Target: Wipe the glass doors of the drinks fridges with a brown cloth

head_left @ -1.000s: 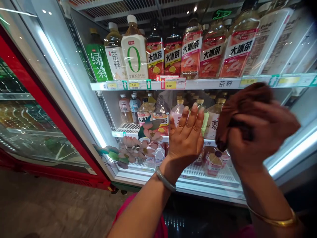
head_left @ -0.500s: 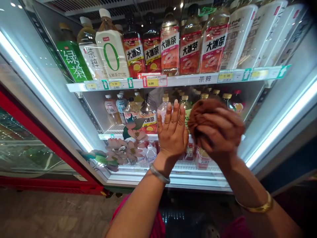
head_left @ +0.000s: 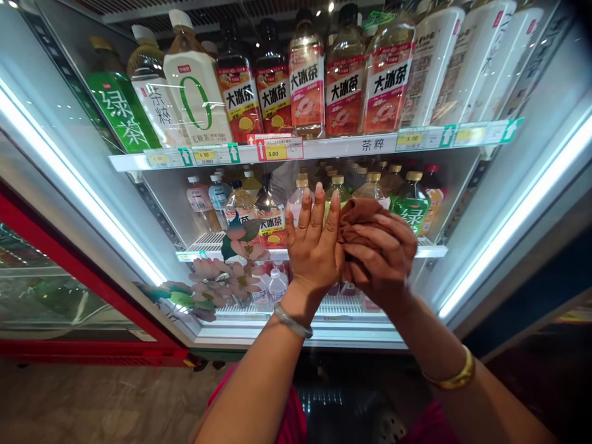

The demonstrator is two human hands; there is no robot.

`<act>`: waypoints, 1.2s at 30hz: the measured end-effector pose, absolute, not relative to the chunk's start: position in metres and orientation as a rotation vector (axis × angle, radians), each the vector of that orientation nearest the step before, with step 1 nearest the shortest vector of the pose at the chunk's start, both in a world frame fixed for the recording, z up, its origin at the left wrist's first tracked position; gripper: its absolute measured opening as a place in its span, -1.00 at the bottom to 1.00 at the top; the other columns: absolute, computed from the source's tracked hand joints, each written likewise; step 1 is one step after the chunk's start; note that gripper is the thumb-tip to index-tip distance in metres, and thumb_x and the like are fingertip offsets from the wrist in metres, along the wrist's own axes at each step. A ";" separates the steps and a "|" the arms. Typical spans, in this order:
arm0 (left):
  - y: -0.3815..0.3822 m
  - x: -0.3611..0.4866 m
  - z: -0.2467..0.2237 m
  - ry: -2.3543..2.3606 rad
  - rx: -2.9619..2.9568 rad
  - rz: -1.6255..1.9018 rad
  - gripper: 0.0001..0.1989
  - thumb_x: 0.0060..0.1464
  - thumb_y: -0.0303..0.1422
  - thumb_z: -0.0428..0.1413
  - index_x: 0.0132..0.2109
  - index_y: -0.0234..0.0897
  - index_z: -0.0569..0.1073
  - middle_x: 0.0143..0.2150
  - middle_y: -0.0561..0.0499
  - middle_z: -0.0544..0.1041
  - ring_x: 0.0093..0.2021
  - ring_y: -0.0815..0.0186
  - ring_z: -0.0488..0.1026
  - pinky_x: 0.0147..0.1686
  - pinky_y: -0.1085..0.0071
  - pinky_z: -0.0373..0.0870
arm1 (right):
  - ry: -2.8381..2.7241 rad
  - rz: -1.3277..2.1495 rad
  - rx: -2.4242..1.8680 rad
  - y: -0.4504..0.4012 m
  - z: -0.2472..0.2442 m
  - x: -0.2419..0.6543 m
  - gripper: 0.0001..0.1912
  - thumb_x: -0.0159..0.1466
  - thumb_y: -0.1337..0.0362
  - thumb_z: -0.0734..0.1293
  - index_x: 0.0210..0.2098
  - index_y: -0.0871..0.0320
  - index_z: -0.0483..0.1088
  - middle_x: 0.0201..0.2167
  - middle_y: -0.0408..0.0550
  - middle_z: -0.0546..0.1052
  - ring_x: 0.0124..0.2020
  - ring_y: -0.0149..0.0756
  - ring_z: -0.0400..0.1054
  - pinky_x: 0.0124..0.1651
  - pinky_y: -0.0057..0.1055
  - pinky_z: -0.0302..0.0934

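A glass door covers the front of a lit drinks cooler, with a flower decal on its lower left. My left hand lies flat against the glass near the middle, fingers spread and pointing up, holding nothing. Just to its right, my right hand grips a crumpled brown cloth pressed on the glass. The cloth's left edge reaches my left hand's index finger and thumb side. Behind both hands stand bottles on the middle shelf, partly hidden.
Large tea bottles line the upper shelf behind the glass. A red-framed cooler stands at the left. Bright light strips run down both sides. Tiled floor shows at the lower left.
My right hand has moved left and slightly down with the brown cloth, from apart to right beside my left hand. The camera view has shifted slightly; my left hand keeps its flat pose.
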State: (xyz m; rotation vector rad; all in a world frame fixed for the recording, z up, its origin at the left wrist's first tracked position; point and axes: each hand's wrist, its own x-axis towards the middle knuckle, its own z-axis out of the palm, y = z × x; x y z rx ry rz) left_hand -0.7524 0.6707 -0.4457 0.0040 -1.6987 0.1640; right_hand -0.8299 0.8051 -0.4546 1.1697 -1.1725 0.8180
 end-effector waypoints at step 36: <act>0.673 -0.748 -0.446 -1.767 0.017 0.168 -0.32 0.34 -0.37 -0.03 0.54 -0.13 0.08 0.61 -0.06 -0.06 0.62 0.12 -0.17 0.57 0.00 -0.30 | -1.188 0.806 1.124 0.827 -0.434 -0.852 -0.76 0.18 0.33 0.46 -0.16 -0.02 0.51 0.06 -0.10 0.55 0.27 -0.02 0.34 0.36 0.09 0.27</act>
